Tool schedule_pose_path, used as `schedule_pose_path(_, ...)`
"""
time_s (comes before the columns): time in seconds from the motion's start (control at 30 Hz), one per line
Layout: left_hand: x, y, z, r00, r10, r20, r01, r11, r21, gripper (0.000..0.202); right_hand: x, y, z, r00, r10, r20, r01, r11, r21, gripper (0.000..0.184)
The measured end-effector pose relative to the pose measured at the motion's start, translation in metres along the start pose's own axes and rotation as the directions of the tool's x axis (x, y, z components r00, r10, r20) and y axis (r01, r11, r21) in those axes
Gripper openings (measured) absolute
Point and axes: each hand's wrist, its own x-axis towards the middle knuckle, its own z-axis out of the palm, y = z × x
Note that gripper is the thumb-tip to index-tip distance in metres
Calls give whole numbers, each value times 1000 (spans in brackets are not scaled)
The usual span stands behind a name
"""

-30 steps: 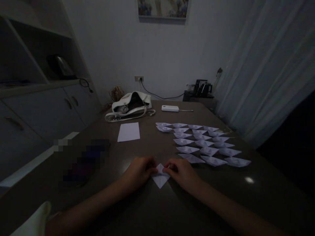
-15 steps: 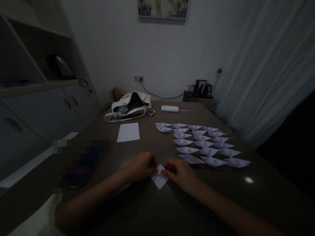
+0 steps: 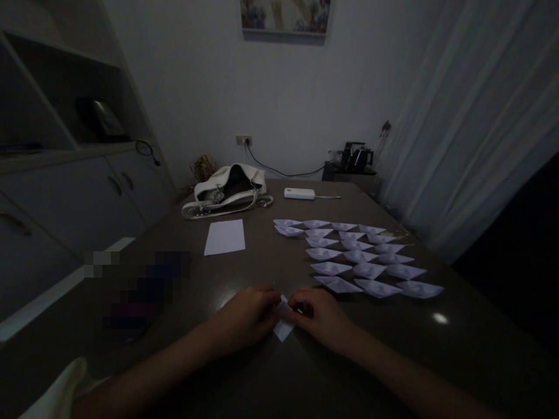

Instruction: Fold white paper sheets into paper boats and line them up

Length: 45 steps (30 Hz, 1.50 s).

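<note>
A small folded piece of white paper [image 3: 283,329] sits low in the middle of the view, its lower point showing between my hands. My left hand [image 3: 248,314] grips its left side, fingers curled and partly covering it. On the opposite side, my right hand [image 3: 321,317] pinches the paper between thumb and bent fingers. Both hands hide much of the upper folds. Just beyond my right hand, several folded paper boats [image 3: 334,284] stand in rows on the dark table [image 3: 262,256]. A stack of white paper sheets [image 3: 225,237] lies farther off to the left.
A white handbag [image 3: 231,189] rests at the table's far left, and a white power bank [image 3: 299,194] with a short cable lies right of it. A pixelated dark object [image 3: 144,291] is at left. Cabinets [image 3: 74,198] flank the left side; a curtain [image 3: 458,116] hangs right.
My left hand has closed further over the paper and covers more of its left side. Less of the diamond shape shows. The view has shifted slightly.
</note>
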Motion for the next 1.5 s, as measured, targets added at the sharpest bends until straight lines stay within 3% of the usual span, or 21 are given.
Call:
schedule_pose_path(0.27, 6, -1, 2, 999, -2, 37, 4, 999, -47, 11, 3, -4, -5, 994, 107, 2, -106, 988, 116, 4)
schedule_pose_path(0.5, 9, -2, -5, 973, -230, 17, 231, 968, -103, 7, 6, -2, -2, 991, 121, -59, -117, 991, 61, 9)
schedule_pose_path(0.63, 14, -5, -7, 961, -278, 6, 277, 955, -101, 11, 7, -3, 0, 992, 97, -80, -98, 995, -9, 7)
schedule_pose_path(1.0, 11, -6, -4, 958, -282, -41, 281, 959, -29, 15, 9, -17, -3, 994, 112, 7, -108, 967, -232, 7)
schedule_pose_path(1.17, 5, -8, -2, 976, -209, -61, 204, 976, -79, 19, 9, -14, 2, 989, 141, -34, -144, 975, -170, 6)
schedule_pose_path(1.3, 2, -10, 3, 975, -199, -96, 185, 972, -143, 24, 4, -9, 4, 993, 86, -78, -94, 989, -111, 4)
schedule_pose_path(1.5, 1, -7, 7, 985, -121, -125, 88, 966, -244, 23, -1, -6, 2, 993, 57, -100, -55, 998, 25, 24)
